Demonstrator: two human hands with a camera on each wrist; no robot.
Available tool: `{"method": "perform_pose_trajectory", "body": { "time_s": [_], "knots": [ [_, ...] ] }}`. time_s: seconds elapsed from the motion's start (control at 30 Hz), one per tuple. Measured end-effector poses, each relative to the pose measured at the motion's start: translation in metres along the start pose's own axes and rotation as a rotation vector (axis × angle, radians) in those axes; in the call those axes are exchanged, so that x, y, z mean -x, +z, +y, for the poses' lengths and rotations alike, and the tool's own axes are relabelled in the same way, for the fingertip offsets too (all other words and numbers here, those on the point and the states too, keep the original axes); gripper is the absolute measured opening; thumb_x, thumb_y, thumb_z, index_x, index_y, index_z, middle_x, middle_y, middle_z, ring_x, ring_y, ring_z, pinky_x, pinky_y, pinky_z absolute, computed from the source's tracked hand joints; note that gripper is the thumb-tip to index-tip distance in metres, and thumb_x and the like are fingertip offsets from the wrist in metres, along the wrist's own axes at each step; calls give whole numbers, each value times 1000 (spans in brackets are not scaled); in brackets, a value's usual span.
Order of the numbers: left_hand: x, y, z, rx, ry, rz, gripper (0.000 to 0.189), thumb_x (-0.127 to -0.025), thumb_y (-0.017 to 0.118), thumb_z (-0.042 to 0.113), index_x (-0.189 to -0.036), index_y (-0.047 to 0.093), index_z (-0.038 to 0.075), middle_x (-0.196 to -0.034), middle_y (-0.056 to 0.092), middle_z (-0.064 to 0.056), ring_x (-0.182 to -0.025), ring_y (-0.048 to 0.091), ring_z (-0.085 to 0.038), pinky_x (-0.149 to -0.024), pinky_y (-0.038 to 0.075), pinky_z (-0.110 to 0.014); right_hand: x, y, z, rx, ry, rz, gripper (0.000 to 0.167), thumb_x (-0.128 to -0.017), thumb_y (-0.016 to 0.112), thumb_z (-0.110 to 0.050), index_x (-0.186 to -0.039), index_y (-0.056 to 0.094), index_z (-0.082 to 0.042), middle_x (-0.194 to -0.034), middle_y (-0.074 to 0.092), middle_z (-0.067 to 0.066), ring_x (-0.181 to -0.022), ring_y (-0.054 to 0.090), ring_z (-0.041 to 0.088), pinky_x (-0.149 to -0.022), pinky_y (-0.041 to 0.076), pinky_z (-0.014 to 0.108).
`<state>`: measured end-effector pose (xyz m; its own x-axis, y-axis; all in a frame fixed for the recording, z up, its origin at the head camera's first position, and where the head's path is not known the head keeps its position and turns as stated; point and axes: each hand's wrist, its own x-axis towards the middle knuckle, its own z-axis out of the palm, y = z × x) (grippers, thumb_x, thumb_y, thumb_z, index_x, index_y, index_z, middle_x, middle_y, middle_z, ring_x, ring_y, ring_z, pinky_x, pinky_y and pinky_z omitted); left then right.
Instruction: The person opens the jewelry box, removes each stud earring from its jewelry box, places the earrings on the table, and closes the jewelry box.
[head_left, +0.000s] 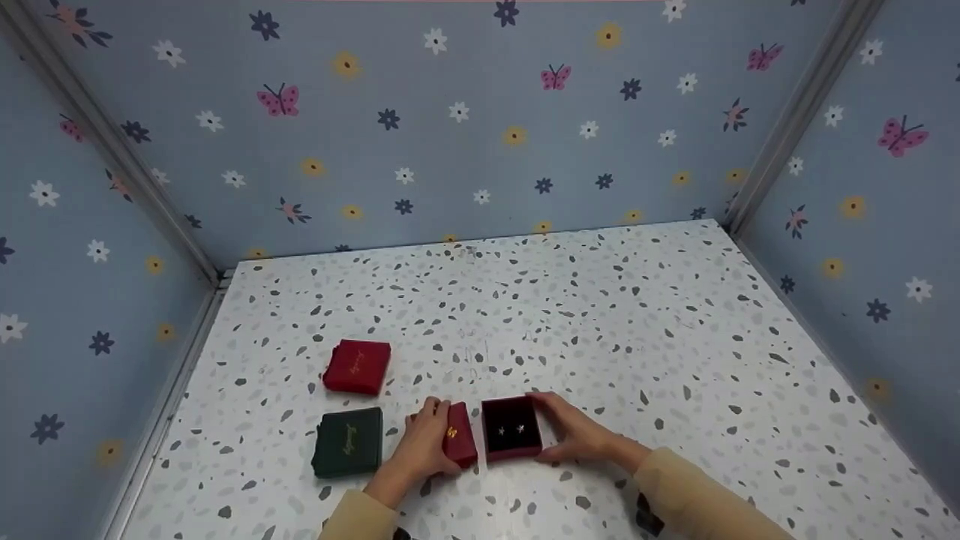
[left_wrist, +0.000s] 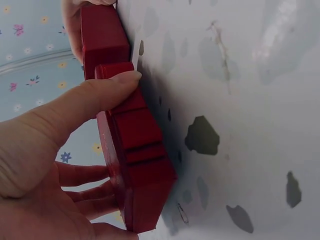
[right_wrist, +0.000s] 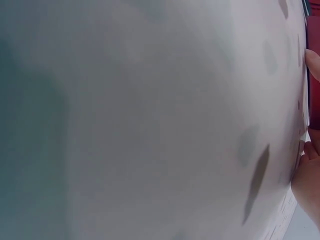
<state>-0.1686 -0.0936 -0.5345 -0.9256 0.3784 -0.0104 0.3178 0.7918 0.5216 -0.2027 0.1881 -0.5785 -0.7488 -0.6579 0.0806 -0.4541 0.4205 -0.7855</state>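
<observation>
On speckled tabletop (head_left: 675, 345), left hand (head_left: 422, 444) grips angular red case (head_left: 463, 441) while right hand (head_left: 576, 433) holds square box (head_left: 514, 453).

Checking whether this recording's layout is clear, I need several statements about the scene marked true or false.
1. The left hand's grip is on a gold-decorated red piece. True.
2. The right hand's grip is on the dark green box. False: it is on the open box.
3. Two small silver-coloured pieces are inside the open box. True.
4. The open box's lining is white. False: it is dark.
5. The dark green box lies nearer the person than the red box beyond it. True.
</observation>
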Motion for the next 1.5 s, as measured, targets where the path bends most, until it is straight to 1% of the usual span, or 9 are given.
{"method": "perform_pose_trajectory", "body": {
  "time_s": [0.2,0.5,0.7,0.87,1.0,1.1,1.2,1.37,1.5],
  "knots": [
    [0,2,0,14,-17,-11,92,-47,85,21,-121,40,-10,-111,41,-20,-96,46,-31,-84,31,-58,0,0,1,5,-4,2,93,-62,80,-25,-136,27,-5,-131,37,2,-123,32,18,-103,21,35],
    [-1,4,-1,31,-48,-27,93,-47,86,22,-121,40,-9,-114,41,-19,-98,45,-30,-87,30,-56,0,-1,-1,26,30,-12,98,-62,80,-30,-138,24,-6,-134,34,3,-125,29,19,-103,19,36],
    [0,6,-1,22,-48,-23,91,-47,87,22,-120,41,-7,-111,42,-17,-97,45,-30,-86,31,-54,1,-1,-3,35,43,-14,103,-60,81,-30,-139,21,-5,-135,33,5,-126,28,20,-103,19,37],
    [1,5,1,16,-49,-12,90,-46,87,21,-119,42,-7,-111,42,-18,-97,45,-30,-87,31,-53,0,-1,-5,35,45,-21,107,-58,81,-33,-140,18,-5,-135,33,4,-126,27,20,-103,18,36],
    [1,5,2,-7,-43,-5,90,-45,87,21,-119,42,-8,-111,42,-19,-97,45,-31,-85,32,-52,-1,0,-6,26,43,1,110,-55,82,-35,-140,18,-6,-133,34,4,-125,30,20,-103,18,36],
    [1,5,2,-18,-50,-8,92,-46,86,22,-120,42,-8,-113,42,-20,-100,44,-33,-86,31,-53,-2,0,-6,15,24,26,112,-53,83,-36,-140,18,-5,-134,35,8,-125,30,21,-103,18,37],
    [1,5,2,-13,-71,-25,94,-47,86,22,-122,40,-8,-117,40,-21,-105,41,-35,-89,28,-56,-3,0,-8,8,17,43,114,-51,83,-35,-140,18,-5,-134,34,11,-124,31,22,-103,18,38],
    [1,4,3,9,-110,-62,99,-47,87,23,-126,37,-7,-123,37,-23,-113,36,-37,-91,24,-60,-4,-1,-12,-1,61,59,115,-49,84,-34,-140,20,-8,-133,36,9,-120,36,21,-102,21,40],
    [1,2,3,19,-107,-72,102,-46,87,24,-128,35,-8,-126,35,-24,-117,33,-38,-91,23,-61,-5,-1,-15,-11,93,64,112,-49,85,-34,-138,23,-9,-132,38,8,-119,37,21,-101,22,42]
  ]
}}
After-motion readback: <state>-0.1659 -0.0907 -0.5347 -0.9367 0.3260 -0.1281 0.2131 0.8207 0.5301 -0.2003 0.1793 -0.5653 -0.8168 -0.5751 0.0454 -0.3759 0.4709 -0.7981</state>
